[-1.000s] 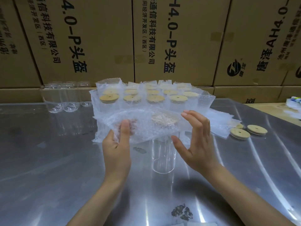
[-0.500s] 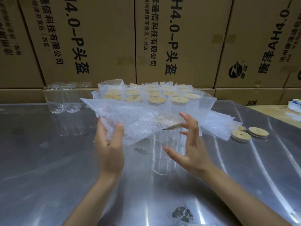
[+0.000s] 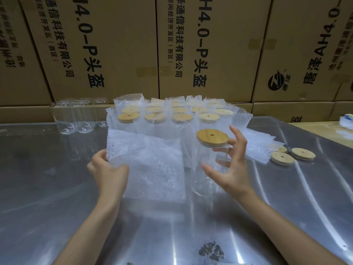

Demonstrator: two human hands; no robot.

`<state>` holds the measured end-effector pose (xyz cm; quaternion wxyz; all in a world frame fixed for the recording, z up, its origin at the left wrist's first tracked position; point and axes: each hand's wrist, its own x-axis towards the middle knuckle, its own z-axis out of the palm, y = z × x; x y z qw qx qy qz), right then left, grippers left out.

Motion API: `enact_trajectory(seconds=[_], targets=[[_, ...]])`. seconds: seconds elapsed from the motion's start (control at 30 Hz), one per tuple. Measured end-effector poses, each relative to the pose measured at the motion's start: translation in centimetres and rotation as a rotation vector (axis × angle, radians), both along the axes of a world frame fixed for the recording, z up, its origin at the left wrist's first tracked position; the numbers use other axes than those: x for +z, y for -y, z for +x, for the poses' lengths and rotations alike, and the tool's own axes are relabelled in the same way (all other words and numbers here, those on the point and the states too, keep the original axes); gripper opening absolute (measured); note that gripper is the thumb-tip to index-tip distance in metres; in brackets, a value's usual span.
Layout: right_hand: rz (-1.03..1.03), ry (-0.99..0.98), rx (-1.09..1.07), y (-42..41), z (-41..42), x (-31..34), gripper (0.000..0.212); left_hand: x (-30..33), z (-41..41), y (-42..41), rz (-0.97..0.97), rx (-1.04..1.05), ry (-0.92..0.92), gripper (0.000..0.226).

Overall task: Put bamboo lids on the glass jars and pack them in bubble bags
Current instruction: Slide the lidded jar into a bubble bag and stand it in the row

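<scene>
Your left hand (image 3: 108,170) pinches the edge of a bubble bag (image 3: 150,165), a soft, light, dimpled film that hangs limp just left of the glass jar (image 3: 208,169); your right hand (image 3: 231,165) spreads loose fingers around the jar's upper wall, though a firm grip cannot be confirmed. The jar stands upright on the steel table (image 3: 57,197), capped by a round bamboo lid (image 3: 212,137) with a centre hole; judged smooth, rigid, breakable and probably slippery, it is best taken around the mid-wall, never by the lid.
</scene>
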<state>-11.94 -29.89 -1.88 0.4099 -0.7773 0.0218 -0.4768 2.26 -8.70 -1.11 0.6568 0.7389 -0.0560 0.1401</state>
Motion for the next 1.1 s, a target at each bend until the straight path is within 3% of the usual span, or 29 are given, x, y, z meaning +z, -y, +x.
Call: enact_trajectory(seconds=[0.1,0.17,0.23,0.3,0.43,0.53,0.63,0.87,1.03,1.1], targets=[[0.150,0.083,-0.003,0.8,0.0,0.3,0.083,-0.1,-1.5,0.3,0.332,0.143,0.340,0.073],[0.244,0.145,-0.014,1.0,0.1,0.5,0.073,-0.2,-2.5,0.7,0.505,0.116,0.653,0.059],[0.327,0.180,-0.025,1.2,0.2,0.6,0.067,-0.7,-3.0,1.3,0.609,-0.072,0.842,0.035],[0.389,0.186,-0.026,1.3,0.2,0.7,0.063,-1.6,-3.5,2.1,0.731,-0.303,0.785,0.025],[0.547,0.148,-0.007,1.2,0.4,0.7,0.066,-3.7,-3.0,2.8,1.127,-0.457,0.496,0.051],[0.681,0.118,0.007,1.5,0.5,0.5,0.069,-3.3,-2.7,2.5,1.008,-0.484,0.366,0.044],[0.804,0.075,0.028,2.0,0.6,0.3,0.063,-2.9,-2.5,2.3,0.926,-0.409,0.307,0.058],[0.980,-0.024,0.165,2.3,0.9,0.1,0.076,-2.7,-3.2,2.7,1.116,-0.341,0.270,0.065],[1.058,-0.093,0.224,1.7,1.1,0.1,0.099,-2.7,-3.2,2.4,1.034,-0.388,0.219,0.041],[1.086,-0.110,0.244,1.5,1.0,0.1,0.096,-2.5,-3.2,2.2,0.976,-0.396,0.202,0.034]])
